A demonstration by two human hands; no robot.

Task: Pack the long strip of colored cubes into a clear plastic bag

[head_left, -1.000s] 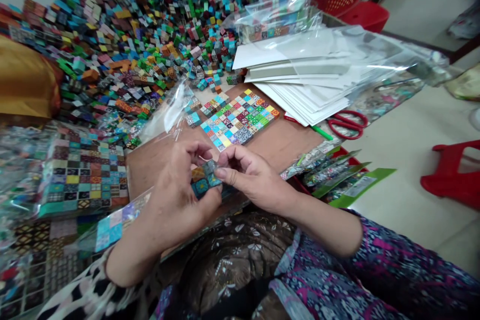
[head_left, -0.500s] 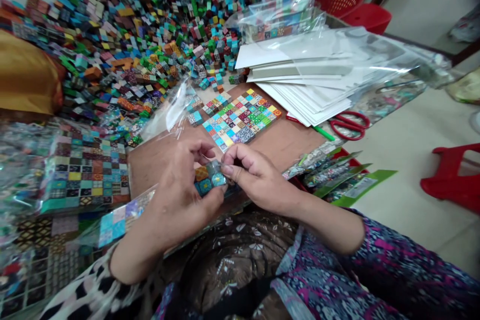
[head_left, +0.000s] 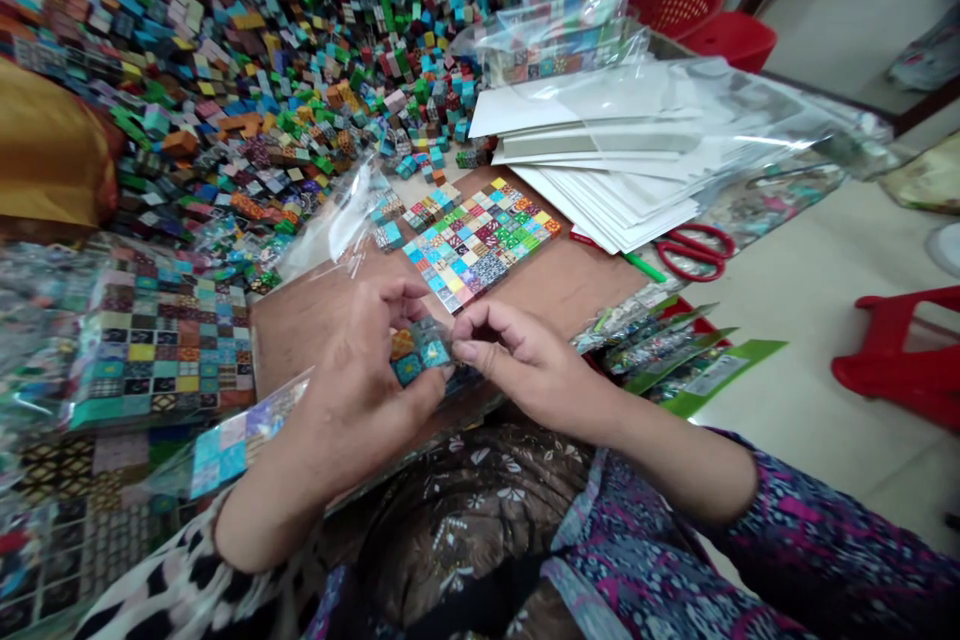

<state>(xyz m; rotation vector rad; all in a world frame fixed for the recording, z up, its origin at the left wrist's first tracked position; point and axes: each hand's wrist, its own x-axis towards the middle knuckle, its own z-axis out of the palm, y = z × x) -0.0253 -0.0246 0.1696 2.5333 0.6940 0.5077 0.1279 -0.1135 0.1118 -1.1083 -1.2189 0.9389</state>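
My left hand point(head_left: 360, 370) is closed round a few small patterned blocks point(head_left: 420, 355), teal, orange and grey, low over the front edge of the brown board point(head_left: 300, 320). Thumb and fingers of my right hand point(head_left: 517, 360) are pinched together at the blocks' right side; whatever is between those fingertips is too small to make out. Just beyond both hands a flat mosaic of colourful square tiles point(head_left: 480, 245) lies on the board. Short rows of similar blocks point(head_left: 431, 207) sit at its far left corner, beside crumpled clear plastic point(head_left: 337, 220).
A big heap of loose blocks point(head_left: 300, 80) fills the back left. Wrapped tile sets point(head_left: 172, 350) are stacked at left. White sheets point(head_left: 600, 140) in plastic, red scissors point(head_left: 697, 252) and a green pen point(head_left: 645, 267) lie at right. Green-topped packets point(head_left: 720, 375) stand near my right forearm.
My right hand has shifted slightly right and down, away from the blocks. My left hand still holds them, tilted slightly differently.
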